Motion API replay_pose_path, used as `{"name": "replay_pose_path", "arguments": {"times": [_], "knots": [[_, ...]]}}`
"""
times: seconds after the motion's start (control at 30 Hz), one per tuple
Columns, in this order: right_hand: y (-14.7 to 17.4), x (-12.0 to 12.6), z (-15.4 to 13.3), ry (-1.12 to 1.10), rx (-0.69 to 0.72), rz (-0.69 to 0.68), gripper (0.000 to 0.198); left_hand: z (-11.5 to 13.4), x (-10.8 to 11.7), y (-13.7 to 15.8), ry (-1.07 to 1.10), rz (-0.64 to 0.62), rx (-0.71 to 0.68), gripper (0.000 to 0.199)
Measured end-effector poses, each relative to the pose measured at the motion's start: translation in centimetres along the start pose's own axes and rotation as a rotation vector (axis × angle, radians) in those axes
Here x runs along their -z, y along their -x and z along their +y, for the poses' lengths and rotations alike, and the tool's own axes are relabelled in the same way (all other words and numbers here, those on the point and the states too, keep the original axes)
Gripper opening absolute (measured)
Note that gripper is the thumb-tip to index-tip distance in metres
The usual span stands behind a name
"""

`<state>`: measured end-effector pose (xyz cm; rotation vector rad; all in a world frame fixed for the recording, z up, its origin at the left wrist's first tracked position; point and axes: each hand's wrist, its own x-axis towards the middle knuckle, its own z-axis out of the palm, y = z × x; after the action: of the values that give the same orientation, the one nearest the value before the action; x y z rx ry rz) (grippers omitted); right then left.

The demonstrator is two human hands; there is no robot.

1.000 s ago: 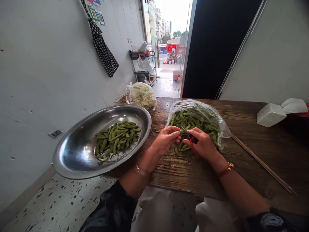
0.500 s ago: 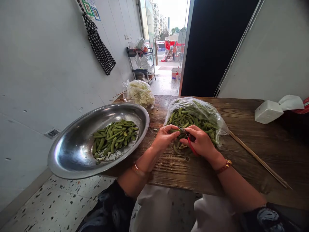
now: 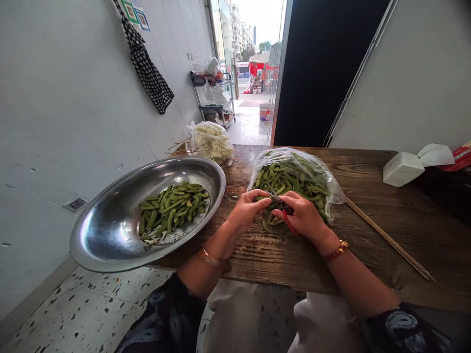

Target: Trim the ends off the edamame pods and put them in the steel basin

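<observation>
Left hand [image 3: 247,210] apparently pinching green pod [image 3: 261,198]; right hand [image 3: 303,215] gripping red-handled scissors [image 3: 289,223]

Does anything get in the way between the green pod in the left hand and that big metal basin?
Nothing visible stands between the green pod in the left hand and the metal basin, except the basin's own raised rim facing the hand.

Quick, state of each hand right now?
Left hand: closed, pinching an edamame pod between thumb and fingers.
Right hand: closed around red-handled scissors, blades at the pod.
</observation>
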<state>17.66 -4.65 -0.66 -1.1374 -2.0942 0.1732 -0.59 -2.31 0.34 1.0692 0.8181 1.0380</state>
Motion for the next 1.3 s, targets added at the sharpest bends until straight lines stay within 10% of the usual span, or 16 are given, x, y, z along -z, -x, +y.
{"name": "replay_pose_path", "arguments": {"times": [0.77, 1.3], "knots": [[-0.1, -0.5, 0.6, -0.024, -0.034, 0.012, 0.034, 0.0, 0.4, -0.6, 0.029, 0.124, -0.11, 0.025], [-0.1, 0.5, 1.7, 0.017, -0.06, 0.094, 0.036, 0.2, 1.2, 0.1, -1.562, -0.052, -0.194, 0.021]]}}
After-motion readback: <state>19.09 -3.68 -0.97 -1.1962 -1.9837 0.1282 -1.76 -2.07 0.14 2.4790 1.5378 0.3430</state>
